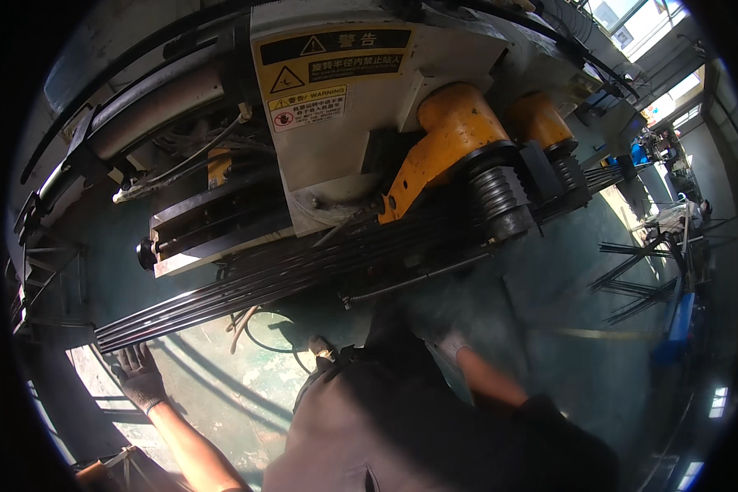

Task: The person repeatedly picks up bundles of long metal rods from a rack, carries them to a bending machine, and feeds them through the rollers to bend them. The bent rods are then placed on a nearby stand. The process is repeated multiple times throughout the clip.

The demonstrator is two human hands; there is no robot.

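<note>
Several long dark metal bars (197, 307) run side by side from the lower left to the machine in the middle. At their left end my left hand (141, 377), in a grey work glove, is open, with its fingers stretched out against or just below the nearest bar. My right hand (449, 346), gloved too, hangs low beside my right leg, apart from the bars. Shade hides its fingers. Above the bars stands the light grey bending machine (336, 156) with yellow warning labels, an orange arm (447, 135) and ribbed metal rollers (496, 197).
A thin threaded rod (418, 280) lies along the machine's near side. Below the bars, a hose (239, 328) and cable hang over the green floor (213, 377). A rack with dark bars (635, 279) stands at the right, and a metal frame (45, 279) at the far left.
</note>
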